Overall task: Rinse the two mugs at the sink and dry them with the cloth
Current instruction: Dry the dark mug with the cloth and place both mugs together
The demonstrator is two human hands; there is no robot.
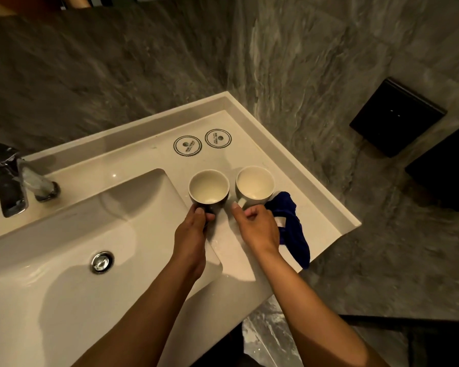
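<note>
Two mugs stand upright side by side on the white counter [149, 160] to the right of the sink basin [64, 234]. The dark mug [208, 187] with a white inside is on the left, and my left hand [194, 226] grips its near side. The white mug [254, 184] is on the right; my right hand [257, 223] is closed around its handle. A blue cloth [293, 226] lies crumpled on the counter just right of my right hand, partly hidden by it, with one end hanging over the front edge.
A chrome tap [11, 178] stands at the back left of the basin, and a chrome drain plug [102, 262] sits in its floor. Two round paper coasters [187, 146] lie behind the mugs. Grey stone walls enclose the counter; black boxes [396, 116] hang on the right wall.
</note>
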